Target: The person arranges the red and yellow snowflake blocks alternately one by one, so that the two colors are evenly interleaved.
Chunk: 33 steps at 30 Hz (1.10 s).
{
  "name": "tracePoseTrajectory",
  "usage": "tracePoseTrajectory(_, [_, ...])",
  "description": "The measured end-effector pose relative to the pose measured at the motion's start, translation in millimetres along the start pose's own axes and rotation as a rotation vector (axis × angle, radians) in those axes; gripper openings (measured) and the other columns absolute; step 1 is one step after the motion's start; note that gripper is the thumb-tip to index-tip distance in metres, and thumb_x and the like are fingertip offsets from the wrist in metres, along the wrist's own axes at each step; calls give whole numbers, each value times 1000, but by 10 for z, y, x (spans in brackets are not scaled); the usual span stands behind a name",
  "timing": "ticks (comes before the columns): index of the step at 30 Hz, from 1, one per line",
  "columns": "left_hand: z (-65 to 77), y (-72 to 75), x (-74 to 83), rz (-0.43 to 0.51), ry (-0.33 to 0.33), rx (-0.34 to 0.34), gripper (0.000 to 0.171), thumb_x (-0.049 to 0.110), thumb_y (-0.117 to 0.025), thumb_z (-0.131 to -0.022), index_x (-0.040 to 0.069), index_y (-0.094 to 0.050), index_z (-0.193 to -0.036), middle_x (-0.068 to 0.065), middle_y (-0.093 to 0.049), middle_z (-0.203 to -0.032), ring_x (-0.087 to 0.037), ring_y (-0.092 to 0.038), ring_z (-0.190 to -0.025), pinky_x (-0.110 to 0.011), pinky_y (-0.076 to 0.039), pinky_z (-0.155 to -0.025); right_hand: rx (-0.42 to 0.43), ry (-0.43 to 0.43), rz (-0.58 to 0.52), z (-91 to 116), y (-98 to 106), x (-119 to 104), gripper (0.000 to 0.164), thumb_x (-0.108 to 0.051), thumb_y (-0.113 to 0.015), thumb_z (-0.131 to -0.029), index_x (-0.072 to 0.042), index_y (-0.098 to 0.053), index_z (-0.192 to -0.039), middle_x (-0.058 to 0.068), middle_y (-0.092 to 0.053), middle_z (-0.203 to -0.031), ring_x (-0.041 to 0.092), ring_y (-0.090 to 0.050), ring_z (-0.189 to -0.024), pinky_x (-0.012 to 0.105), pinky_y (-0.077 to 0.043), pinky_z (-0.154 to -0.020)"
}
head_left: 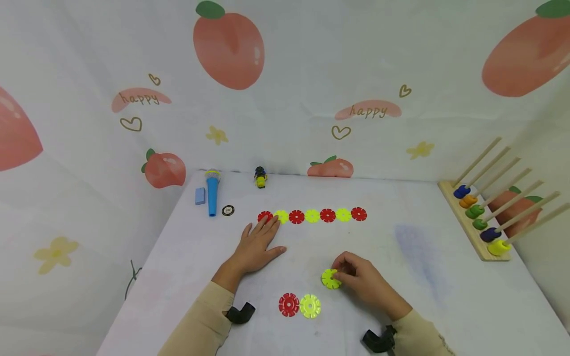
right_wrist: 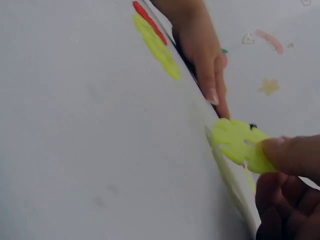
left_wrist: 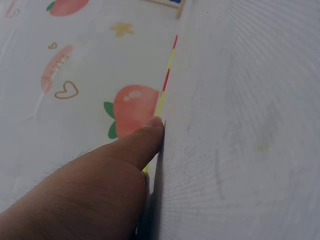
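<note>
My left hand lies palm down on the table with its fingers spread. Its fingertips rest on the red disc and the yellow disc at the left end of a row of several notched plastic discs, red and yellow by turns. Between thumb and fingers, my right hand pinches a yellow notched disc, which appears tilted off the table in the right wrist view. Nearer to me lie a red disc and a yellow disc, side by side.
At the back left are a blue toy microphone, a light blue block, a round black chip and a small toy figure. On the right stands a wooden peg board with coloured beads. A printed cloth hangs behind the table.
</note>
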<state>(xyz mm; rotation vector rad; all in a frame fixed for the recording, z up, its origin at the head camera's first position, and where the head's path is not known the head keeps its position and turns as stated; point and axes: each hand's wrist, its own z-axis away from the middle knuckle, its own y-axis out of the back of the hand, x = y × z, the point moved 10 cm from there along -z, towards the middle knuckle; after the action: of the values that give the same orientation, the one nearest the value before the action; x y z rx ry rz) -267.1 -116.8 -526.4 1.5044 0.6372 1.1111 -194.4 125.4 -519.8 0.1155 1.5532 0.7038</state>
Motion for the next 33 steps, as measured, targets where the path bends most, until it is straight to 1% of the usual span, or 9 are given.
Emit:
tracePoseTrajectory(5, [-2,17,6,0,-1,18,84,67,-44,-89,20,-21,-154,5,-12,-159,-22,-1,-145,-58,0,-109,223,-63,-83,-75,476,229,16,-26,-68,-90,-18,-60,-102,6,-59,-89,24,-59,-72,31,-53,-59])
tracePoseTrajectory(11, [-2,15,-7,2,-3,23,83,67,-44,-89,21,-21,-154,6,-12,-159,-22,-1,-145,-58,0,-109,456,-203,-147,-138,1129,692,29,-30,-60,-96,-10,-56,-116,12,-55,-101,26,-61,-82,27,-54,-66])
tracePoseTrajectory(15, [-7,-7,-13,5,-11,27,83,67,-43,-89,20,-21,-154,5,-12,-159,-22,-1,-144,-58,1,-109,554,-289,-224,-197,1439,956,32,-26,-57,-98,-7,-52,-123,14,-53,-106,23,-62,-86,25,-54,-68])
tracePoseTrajectory(20, [-12,-14,-14,10,-10,25,84,68,-43,-89,20,-20,-154,5,-12,-159,-21,-1,-144,-58,1,-109,611,-310,-320,-304,1585,1073,35,-17,-56,-98,-5,-49,-129,15,-52,-114,22,-64,-92,25,-54,-72])
tracePoseTrajectory(22, [-11,-11,-11,8,-10,24,84,68,-43,-88,21,-20,-154,5,-12,-159,-21,-1,-145,-58,1,-109,631,-295,-234,-296,1602,1039,36,-18,-55,-98,-6,-49,-132,13,-51,-119,21,-61,-96,26,-53,-75])
tracePoseTrajectory(25, [-7,5,1,5,-18,33,84,68,-43,-89,20,-21,-154,5,-13,-159,-22,-2,-145,-58,0,-109,607,-224,43,-297,1568,889,43,-21,-54,-98,-5,-48,-137,14,-46,-132,28,-51,-114,39,-47,-90])
tracePoseTrajectory(27, [-4,23,3,9,-22,43,84,67,-44,-89,19,-22,-154,4,-13,-159,-22,-3,-144,-58,-1,-109,546,-168,268,-333,1490,772,48,-25,-54,-97,-4,-46,-140,15,-41,-141,34,-40,-126,50,-38,-98])
tracePoseTrajectory(29, [-4,33,4,8,-26,51,83,67,-44,-89,19,-23,-153,4,-14,-158,-23,-4,-144,-58,-1,-109,456,-106,442,-389,1370,684,54,-30,-54,-98,-1,-43,-142,19,-34,-148,41,-27,-134,62,-28,-100])
tracePoseTrajectory(33, [-5,26,4,5,-29,49,83,66,-44,-89,18,-23,-153,3,-14,-158,-23,-4,-144,-59,-2,-109,328,-80,639,-447,1189,652,61,-41,-48,-98,-1,-40,-144,17,-29,-152,42,-20,-137,70,-25,-91])
